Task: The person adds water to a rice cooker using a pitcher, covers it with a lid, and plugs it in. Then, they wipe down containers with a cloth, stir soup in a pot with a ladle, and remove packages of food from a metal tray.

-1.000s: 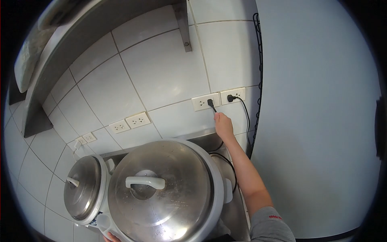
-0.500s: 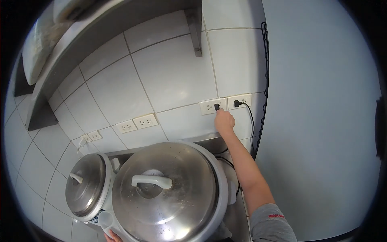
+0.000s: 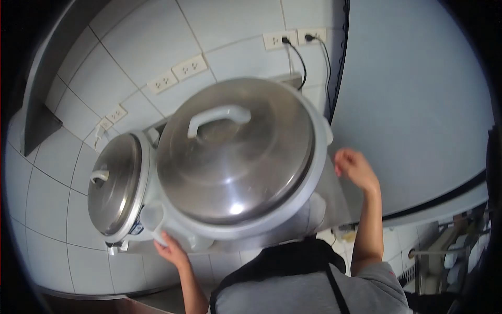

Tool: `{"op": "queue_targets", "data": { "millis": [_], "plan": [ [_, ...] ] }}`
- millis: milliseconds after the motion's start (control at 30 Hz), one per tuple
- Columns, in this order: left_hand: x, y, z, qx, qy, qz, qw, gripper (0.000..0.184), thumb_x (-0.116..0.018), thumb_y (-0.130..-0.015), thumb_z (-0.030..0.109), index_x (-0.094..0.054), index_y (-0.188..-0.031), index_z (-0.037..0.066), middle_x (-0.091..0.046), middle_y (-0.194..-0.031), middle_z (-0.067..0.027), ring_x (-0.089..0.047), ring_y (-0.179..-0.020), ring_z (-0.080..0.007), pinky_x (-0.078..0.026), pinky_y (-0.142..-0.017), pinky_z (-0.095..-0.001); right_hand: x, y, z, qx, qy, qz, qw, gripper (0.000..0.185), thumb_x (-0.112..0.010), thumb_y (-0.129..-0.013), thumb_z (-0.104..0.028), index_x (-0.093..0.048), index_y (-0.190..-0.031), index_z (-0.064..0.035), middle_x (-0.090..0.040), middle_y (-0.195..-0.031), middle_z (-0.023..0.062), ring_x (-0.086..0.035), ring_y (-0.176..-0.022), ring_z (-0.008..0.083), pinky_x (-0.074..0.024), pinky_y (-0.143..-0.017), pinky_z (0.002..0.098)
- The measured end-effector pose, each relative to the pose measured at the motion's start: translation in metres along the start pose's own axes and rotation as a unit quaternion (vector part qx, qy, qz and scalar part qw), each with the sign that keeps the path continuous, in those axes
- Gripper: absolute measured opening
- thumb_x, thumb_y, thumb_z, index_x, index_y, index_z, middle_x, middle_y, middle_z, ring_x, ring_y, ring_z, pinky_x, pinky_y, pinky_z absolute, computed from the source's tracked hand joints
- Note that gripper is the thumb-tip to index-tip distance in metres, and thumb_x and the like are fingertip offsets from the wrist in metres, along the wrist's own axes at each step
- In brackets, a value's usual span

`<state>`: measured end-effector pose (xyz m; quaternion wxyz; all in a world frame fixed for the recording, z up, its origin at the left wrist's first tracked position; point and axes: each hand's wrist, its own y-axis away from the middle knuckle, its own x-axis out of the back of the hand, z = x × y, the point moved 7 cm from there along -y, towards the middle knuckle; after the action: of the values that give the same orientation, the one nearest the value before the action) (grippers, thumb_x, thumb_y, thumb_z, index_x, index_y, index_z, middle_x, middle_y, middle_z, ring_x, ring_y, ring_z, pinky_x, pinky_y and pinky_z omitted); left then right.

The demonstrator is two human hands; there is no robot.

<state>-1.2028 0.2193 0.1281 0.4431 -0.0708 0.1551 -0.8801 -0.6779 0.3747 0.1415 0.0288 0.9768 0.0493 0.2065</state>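
A large rice cooker with a brushed steel lid [image 3: 266, 162] and a pale rim fills the middle of the head view. A smaller rice cooker [image 3: 117, 180] stands to its left. Low between them is a translucent whitish plastic jug [image 3: 152, 215]. My left hand [image 3: 171, 250] closes on the jug's handle, its grip partly hidden. To the right of the large cooker, my right hand [image 3: 356, 168] is in the air with its fingers curled and nothing visible in them. A black plug [image 3: 285, 40] sits in the wall socket, its cord hanging down behind the cooker.
A second black plug [image 3: 309, 37] fills the neighbouring socket. More wall outlets [image 3: 189, 67] run left along the tiles. A tall grey-blue panel [image 3: 413, 104] bounds the right side. Beneath the cookers is a steel surface [image 3: 334, 201]. A shelf bracket [image 3: 42, 131] juts out at upper left.
My right hand has left the plug at the outlet and come down beside the large cooker. The plug stays in the socket. The view has tilted downward; my left hand remains at the jug.
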Motion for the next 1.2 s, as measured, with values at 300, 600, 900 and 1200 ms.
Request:
{"op": "queue_targets", "data": {
  "millis": [300,600,900,1200],
  "plan": [
    [-0.004,-0.003,0.001,-0.045,0.064,-0.128,0.989,0.020,-0.049,-0.087,0.015,-0.043,-0.101,0.003,-0.045,-0.065,0.0024,-0.036,-0.049,-0.0023,-0.027,-0.041,-0.0168,-0.288,0.114,0.059,-0.186,-0.424,-0.225,0.858,0.056,-0.058,-0.081,-0.021,-0.025,-0.122,-0.0024,-0.053,-0.105,0.0126,-0.058,-0.090,0.0214,-0.0503,-0.064,0.0340],
    [-0.005,-0.004,-0.002,-0.043,0.091,-0.139,0.985,0.020,-0.050,-0.086,0.015,-0.044,-0.097,-0.001,-0.049,-0.071,-0.0003,-0.041,-0.055,-0.0036,-0.032,-0.047,-0.0163,-0.314,0.100,0.045,-0.111,-0.438,-0.005,0.892,0.050,-0.055,-0.079,-0.008,-0.017,-0.112,-0.0038,-0.046,-0.106,0.0152,-0.058,-0.091,0.0264,-0.0521,-0.063,0.0366],
    [0.025,-0.026,0.011,0.044,0.068,-0.194,0.978,0.017,-0.055,-0.082,0.013,-0.047,-0.095,0.006,-0.042,-0.058,0.0053,-0.034,-0.043,-0.0004,-0.025,-0.037,-0.0150,-0.212,0.072,0.082,-0.077,0.157,-0.088,0.981,0.040,-0.057,-0.076,-0.021,-0.047,-0.112,-0.0052,-0.057,-0.102,0.0126,-0.058,-0.086,0.0264,-0.0488,-0.068,0.0377],
    [0.030,0.002,0.088,0.044,0.027,-0.428,0.902,0.049,-0.064,-0.068,-0.002,-0.043,-0.111,-0.010,-0.054,-0.097,-0.0194,-0.056,-0.079,-0.0229,-0.050,-0.062,-0.0322,-0.189,0.104,0.123,0.170,0.347,0.193,0.902,0.029,-0.048,-0.080,-0.016,-0.051,-0.108,-0.0092,-0.050,-0.112,0.0154,-0.047,-0.103,0.0302,-0.0373,-0.087,0.0394]
  ]
}}
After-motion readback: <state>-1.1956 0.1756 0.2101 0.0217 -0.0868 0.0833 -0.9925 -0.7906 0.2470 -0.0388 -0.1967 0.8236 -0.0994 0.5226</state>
